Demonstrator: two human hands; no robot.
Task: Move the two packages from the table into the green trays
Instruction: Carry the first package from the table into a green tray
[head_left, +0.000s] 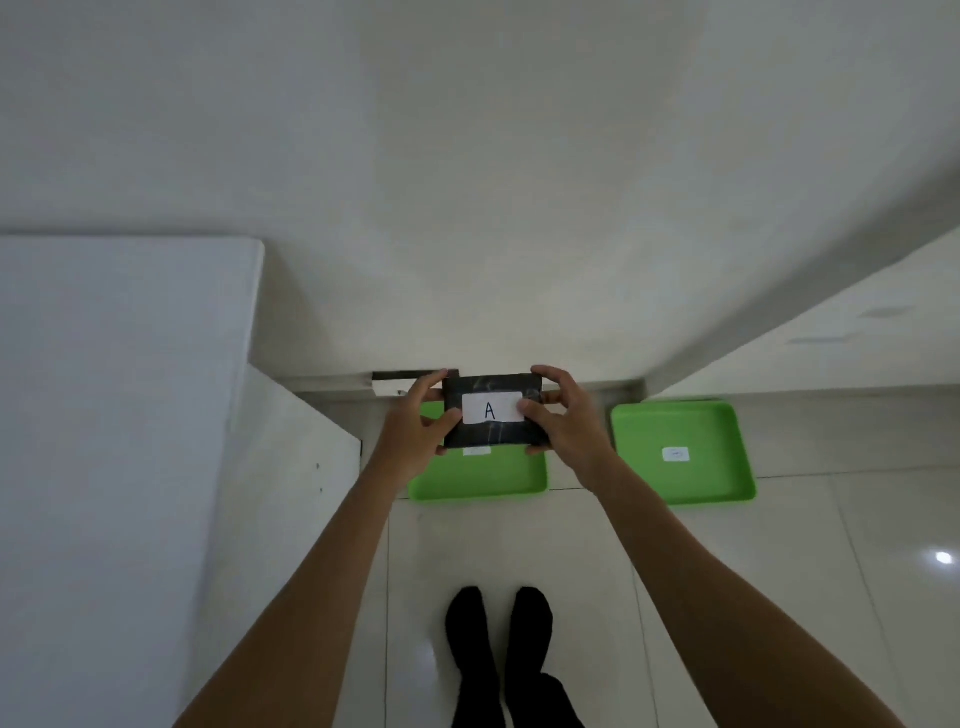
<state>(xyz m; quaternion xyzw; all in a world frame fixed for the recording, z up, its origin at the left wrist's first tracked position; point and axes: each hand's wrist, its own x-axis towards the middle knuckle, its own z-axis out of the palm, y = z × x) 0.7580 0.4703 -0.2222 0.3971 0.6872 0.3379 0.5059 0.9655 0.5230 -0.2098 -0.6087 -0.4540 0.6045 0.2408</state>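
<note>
A flat black package (493, 434) with a white label marked "A" is held in the air by both hands. My left hand (418, 431) grips its left edge and my right hand (563, 423) grips its right edge. Below it on the floor lies the left green tray (480, 478), partly hidden by the package and hands, with a small white label just showing. The right green tray (685, 452) lies apart to the right, holding only a small white label. No second package is in view.
A white table (114, 415) fills the left side, its edge close to my left forearm. White walls meet at a corner behind the trays. My feet in black socks (498, 649) stand on the glossy tiled floor in front of the trays.
</note>
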